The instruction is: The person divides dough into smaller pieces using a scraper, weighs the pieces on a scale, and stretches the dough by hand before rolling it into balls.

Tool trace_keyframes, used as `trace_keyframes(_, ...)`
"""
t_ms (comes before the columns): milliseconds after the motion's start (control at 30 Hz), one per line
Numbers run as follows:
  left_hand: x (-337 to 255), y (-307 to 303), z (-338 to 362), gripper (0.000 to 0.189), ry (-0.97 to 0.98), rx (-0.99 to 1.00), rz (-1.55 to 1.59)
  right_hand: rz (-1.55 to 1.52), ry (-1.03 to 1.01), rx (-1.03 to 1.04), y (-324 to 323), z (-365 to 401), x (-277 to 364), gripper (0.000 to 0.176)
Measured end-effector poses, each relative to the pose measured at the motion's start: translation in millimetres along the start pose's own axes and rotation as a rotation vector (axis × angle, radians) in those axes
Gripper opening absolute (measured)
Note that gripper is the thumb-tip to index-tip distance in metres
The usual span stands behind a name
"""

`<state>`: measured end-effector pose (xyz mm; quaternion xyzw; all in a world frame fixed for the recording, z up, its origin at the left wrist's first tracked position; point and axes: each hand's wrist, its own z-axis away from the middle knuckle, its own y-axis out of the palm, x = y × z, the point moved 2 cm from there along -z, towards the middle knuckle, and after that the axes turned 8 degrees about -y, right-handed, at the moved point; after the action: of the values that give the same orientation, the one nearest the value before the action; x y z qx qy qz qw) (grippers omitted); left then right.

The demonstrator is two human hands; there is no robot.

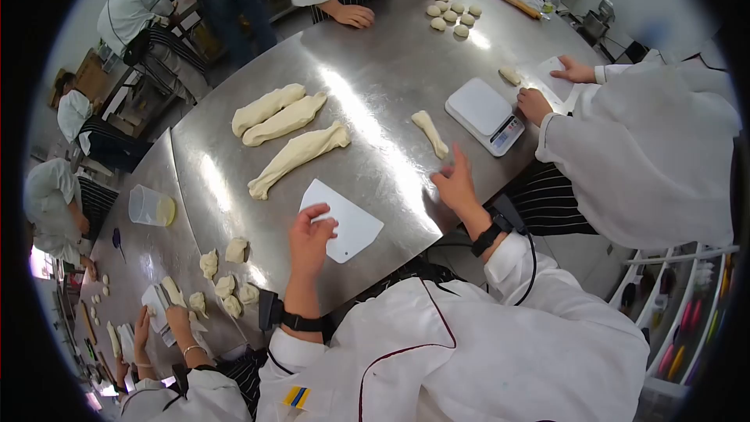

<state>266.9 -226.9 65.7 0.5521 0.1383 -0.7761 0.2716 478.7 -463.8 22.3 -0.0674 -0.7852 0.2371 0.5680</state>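
Note:
My left hand is raised over the left edge of a white plastic scraper, its fingers apart and curved. Whether it touches the scraper cannot be made out. My right hand has its fingers spread and nothing in it, just below a short strip of dough. Beyond the scraper lies a long dough roll, with two more rolls side by side behind it. A white digital scale stands to the right of the short strip.
Co-workers stand round the steel table. One at the right has hands near a small dough piece. Dough balls and a rolling pin lie at the back. Dough lumps and a plastic tub are at the left.

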Motion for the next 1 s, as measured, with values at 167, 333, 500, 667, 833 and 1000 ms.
trace_keyframes(167,47.8,-23.5,13.5,0.037,0.02,-0.118,-0.411,0.064,0.079,-0.003,-32.1,16.2,-48.2,0.052)
trace_keyframes(333,57.4,-40.7,0.2,0.059,0.318,-0.432,-0.814,-0.023,0.076,0.185,-2.8,20.2,-39.2,0.038)
trace_keyframes(500,59.1,-54.8,-10.2,0.062,-0.12,-0.415,-0.48,-0.046,-0.036,0.714,50.4,25.3,28.4,0.049)
trace_keyframes(667,41.8,-30.0,6.3,0.057,-0.404,-0.266,0.216,0.068,-0.288,0.866,107.4,35.1,44.1,0.06)
trace_keyframes(833,66.0,-33.4,-6.1,0.04,-0.461,-0.147,0.491,0.246,-0.363,0.944,112.3,33.3,67.6,0.065)
trace_keyframes(1000,72.0,-31.7,-7.6,0.032,-0.453,0.015,0.666,0.183,-0.208,1.048,114.5,29.8,81.7,0.07)
